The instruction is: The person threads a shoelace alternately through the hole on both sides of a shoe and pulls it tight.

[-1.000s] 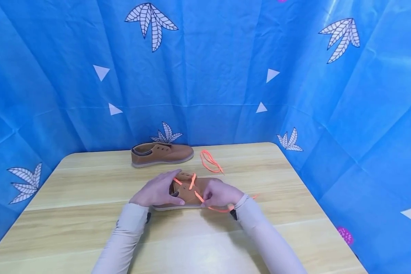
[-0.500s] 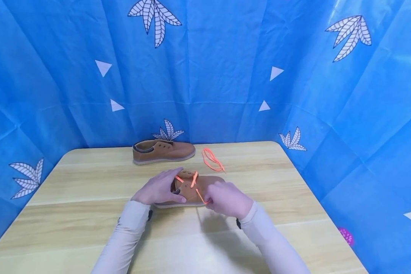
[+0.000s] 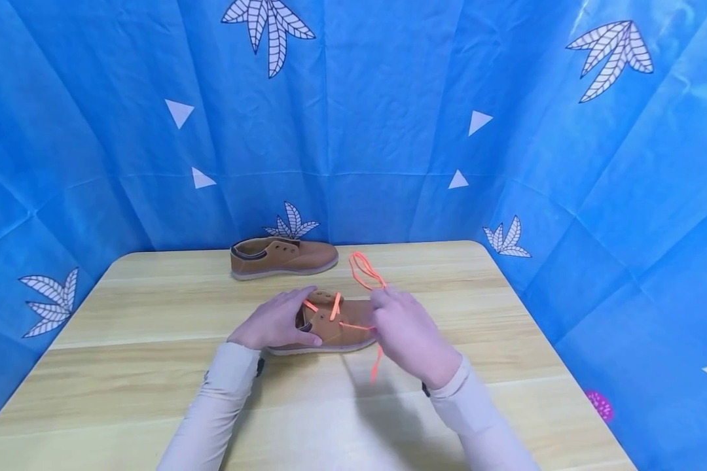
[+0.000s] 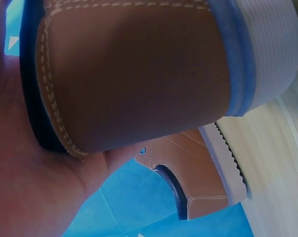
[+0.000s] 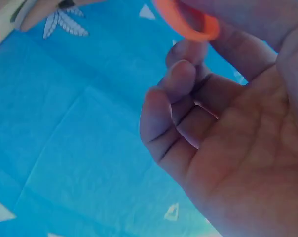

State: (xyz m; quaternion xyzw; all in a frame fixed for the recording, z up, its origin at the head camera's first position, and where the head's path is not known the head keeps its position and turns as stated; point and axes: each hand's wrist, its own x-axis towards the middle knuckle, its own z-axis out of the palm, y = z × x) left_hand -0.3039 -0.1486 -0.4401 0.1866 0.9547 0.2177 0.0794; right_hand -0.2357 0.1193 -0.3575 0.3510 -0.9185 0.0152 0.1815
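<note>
A brown shoe (image 3: pixel 353 335) with a pale sole stands near the middle of the table, toe to the right. My left hand (image 3: pixel 273 320) holds it around the ankle opening, thumb on the near side; the left wrist view shows the heel (image 4: pixel 134 74) close against the palm. An orange shoelace (image 3: pixel 335 306) runs through some of the eyelets. Off the toe, my right hand (image 3: pixel 409 335) pinches that lace, pulled taut from a near-side eyelet, and a loose end dangles below. In the right wrist view a loop of the lace (image 5: pixel 201 35) sits at the thumb and index finger.
A second brown shoe (image 3: pixel 306 256), with bare eyelets, stands behind at the table's back edge. Right of it lies another orange lace (image 3: pixel 362 265), folded into loops. A blue patterned curtain (image 3: pixel 383 131) hangs behind the wooden table (image 3: pixel 153 366).
My right hand has moved right and slightly up from the shoe's side, drawing the lace out toward the toe. My left hand keeps its hold on the shoe.
</note>
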